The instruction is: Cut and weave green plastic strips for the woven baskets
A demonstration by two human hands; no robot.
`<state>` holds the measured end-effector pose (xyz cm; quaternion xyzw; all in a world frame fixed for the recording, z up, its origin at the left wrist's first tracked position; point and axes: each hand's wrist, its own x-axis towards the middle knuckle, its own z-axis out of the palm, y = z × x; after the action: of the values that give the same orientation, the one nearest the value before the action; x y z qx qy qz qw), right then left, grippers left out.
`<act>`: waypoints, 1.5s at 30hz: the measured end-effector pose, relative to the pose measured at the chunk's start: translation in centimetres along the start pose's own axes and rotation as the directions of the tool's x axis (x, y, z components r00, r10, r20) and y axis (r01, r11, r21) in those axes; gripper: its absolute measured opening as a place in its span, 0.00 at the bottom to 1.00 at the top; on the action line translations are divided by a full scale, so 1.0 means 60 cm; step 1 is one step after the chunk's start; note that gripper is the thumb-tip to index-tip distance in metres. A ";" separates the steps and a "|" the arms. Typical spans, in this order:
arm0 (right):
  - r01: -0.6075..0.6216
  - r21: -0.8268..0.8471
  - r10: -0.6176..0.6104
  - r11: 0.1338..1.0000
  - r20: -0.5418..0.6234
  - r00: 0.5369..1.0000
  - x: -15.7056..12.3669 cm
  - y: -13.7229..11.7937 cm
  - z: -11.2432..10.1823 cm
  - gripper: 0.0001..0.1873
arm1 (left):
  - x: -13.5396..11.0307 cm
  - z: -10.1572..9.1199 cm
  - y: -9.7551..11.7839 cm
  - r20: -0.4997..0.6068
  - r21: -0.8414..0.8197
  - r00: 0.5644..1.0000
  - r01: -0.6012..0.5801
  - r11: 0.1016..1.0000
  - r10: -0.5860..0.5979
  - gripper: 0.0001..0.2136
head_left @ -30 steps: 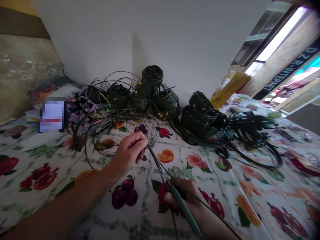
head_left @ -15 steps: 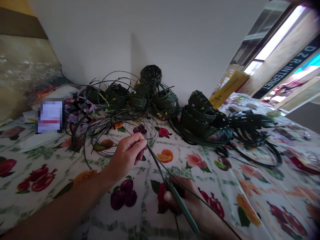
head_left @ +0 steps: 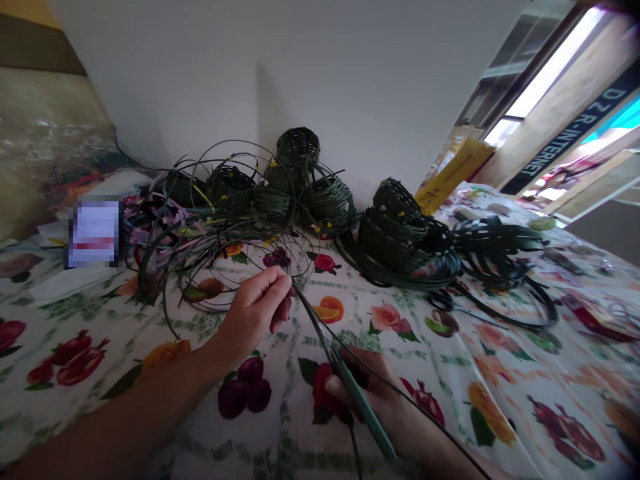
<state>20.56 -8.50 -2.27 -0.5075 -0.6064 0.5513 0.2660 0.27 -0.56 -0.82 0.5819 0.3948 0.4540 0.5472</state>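
My left hand [head_left: 257, 310] pinches thin dark green strands [head_left: 313, 320] between thumb and fingertips, just in front of a loose coil of strands [head_left: 225, 267]. The strands run down and to the right to my right hand [head_left: 373, 393], which is closed round a green-handled tool [head_left: 363, 407] near the bottom edge. The tool's tip meets the strands just above that hand. Both hands are above a fruit-and-flower patterned tablecloth [head_left: 280, 427].
Several small dark green woven baskets [head_left: 300, 180] are piled against the wall, with more woven pieces [head_left: 405, 233] to the right. Black scissors [head_left: 445, 300] lie beside them. A yellow box [head_left: 453, 173] leans at the back right. Clutter sits at the left [head_left: 95, 230].
Both hands keep their grip and have barely moved; the view has drifted slightly.
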 end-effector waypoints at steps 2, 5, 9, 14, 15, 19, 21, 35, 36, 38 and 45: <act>0.001 -0.023 -0.002 1.000 -0.019 1.000 0.000 0.001 0.000 0.18 | -0.001 0.002 0.001 -0.006 0.009 1.000 -0.003 1.000 0.003 0.15; 0.004 -0.057 -0.007 0.998 -0.054 0.998 0.002 0.005 0.000 0.18 | -0.005 0.006 0.001 0.009 0.023 1.000 0.006 1.000 -0.006 0.13; -0.012 -0.077 0.006 0.997 -0.079 0.997 0.004 0.013 -0.001 0.21 | -0.008 0.012 0.000 0.048 0.054 0.998 0.033 0.998 -0.035 0.10; 0.003 -0.089 -0.011 0.996 -0.091 0.996 0.008 0.016 0.002 0.20 | -0.004 0.014 -0.002 0.012 0.015 0.998 0.067 0.998 -0.067 0.08; -0.001 -0.087 -0.007 0.996 -0.097 0.995 0.009 0.017 0.003 0.20 | -0.004 0.015 -0.002 0.005 -0.003 0.997 0.076 0.997 -0.076 0.08; -0.017 -0.083 0.008 0.996 -0.104 0.995 0.008 0.018 0.006 0.21 | -0.006 0.020 -0.004 0.025 -0.058 0.993 0.121 0.991 -0.119 0.08; -0.012 -0.094 0.001 0.996 -0.110 0.994 0.007 0.020 0.005 0.21 | -0.007 0.022 -0.006 0.049 -0.076 0.990 0.136 0.988 -0.132 0.08; -0.016 -0.136 0.001 0.991 -0.110 0.994 0.004 0.006 0.005 0.20 | -0.008 0.023 -0.020 0.094 -0.181 0.988 0.142 0.973 -0.126 0.07; -0.014 -0.125 0.001 0.992 -0.098 0.995 0.003 0.004 0.005 0.19 | -0.009 0.023 -0.019 0.097 -0.183 0.987 0.142 0.973 -0.126 0.07; -0.018 -0.109 0.008 0.994 -0.090 0.996 0.002 0.002 0.005 0.19 | -0.009 0.023 -0.017 0.101 -0.180 0.986 0.146 0.973 -0.130 0.08; -0.026 -0.093 0.018 0.995 -0.090 0.996 0.007 0.005 0.010 0.19 | -0.007 0.020 -0.013 0.097 -0.165 0.987 0.139 0.976 -0.124 0.08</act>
<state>19.96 -8.40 -2.81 -0.5503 -0.6137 0.5017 0.2625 1.34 -1.24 -1.63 0.5240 0.3681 0.4236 0.6407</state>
